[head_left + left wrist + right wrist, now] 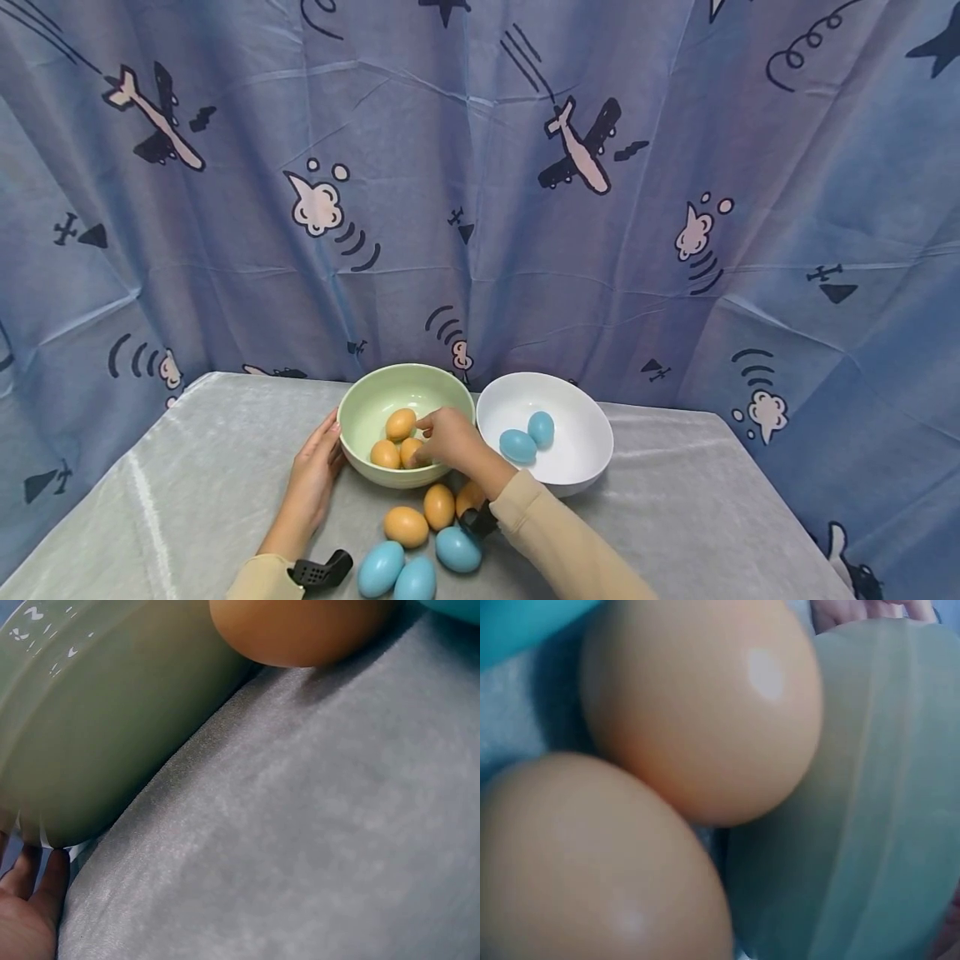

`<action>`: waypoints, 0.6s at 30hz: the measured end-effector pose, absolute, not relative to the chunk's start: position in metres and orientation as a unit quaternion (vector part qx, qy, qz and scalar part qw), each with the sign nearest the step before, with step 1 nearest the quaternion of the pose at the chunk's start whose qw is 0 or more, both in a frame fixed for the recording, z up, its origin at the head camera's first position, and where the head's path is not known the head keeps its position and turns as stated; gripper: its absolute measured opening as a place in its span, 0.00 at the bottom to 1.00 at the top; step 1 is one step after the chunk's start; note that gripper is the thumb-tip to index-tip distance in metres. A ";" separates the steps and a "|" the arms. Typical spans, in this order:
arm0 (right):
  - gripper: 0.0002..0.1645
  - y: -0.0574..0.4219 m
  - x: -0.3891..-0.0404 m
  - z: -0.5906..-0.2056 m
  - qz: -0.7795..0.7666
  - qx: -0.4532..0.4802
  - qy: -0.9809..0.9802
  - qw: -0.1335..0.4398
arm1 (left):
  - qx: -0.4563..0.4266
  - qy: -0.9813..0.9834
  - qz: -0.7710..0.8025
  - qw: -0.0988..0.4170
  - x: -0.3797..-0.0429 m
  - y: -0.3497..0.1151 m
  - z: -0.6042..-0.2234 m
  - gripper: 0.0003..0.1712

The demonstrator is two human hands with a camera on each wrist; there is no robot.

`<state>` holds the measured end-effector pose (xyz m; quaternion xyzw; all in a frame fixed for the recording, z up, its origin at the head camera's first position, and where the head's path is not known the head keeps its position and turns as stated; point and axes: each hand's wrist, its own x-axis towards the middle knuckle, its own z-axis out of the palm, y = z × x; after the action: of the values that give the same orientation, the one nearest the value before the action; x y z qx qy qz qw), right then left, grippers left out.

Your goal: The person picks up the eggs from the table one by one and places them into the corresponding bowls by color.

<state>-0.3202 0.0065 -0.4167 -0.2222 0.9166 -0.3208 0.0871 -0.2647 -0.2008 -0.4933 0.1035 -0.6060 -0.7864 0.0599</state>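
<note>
A light green bowl (360, 417) holds three orange eggs (401, 424). My left hand (317, 467) rests against the bowl's left outer side, its fingers (51, 881) laid along the wall in the left wrist view. Inside the bowl, my right hand (453, 440) pinches the rightmost orange egg (409, 451) low beside the other two; its fingers partly cover that egg. On the table in front lie more orange eggs (406, 527), one partly hidden under the right wrist. Blue eggs (381, 568) lie nearest to me. Two orange eggs (705, 705) fill much of the right wrist view.
Right of the green bowl stands a white bowl (581, 450) with two blue eggs (518, 447) in it. A grey cloth (225, 467) covers the table. Behind the table hangs a blue patterned curtain (420, 208). Both wrists wear black devices (321, 572).
</note>
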 end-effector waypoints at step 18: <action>0.24 0.059 -0.266 -0.395 -0.537 -0.216 0.812 0.077 | 0.104 -0.605 -0.788 0.058 -0.264 -0.200 -0.493 0.37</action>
<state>-0.2662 0.0588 -0.3946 -0.2155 0.8116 -0.5375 0.0771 -0.2641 -0.2004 -0.4925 0.1035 -0.6045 -0.7877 0.0582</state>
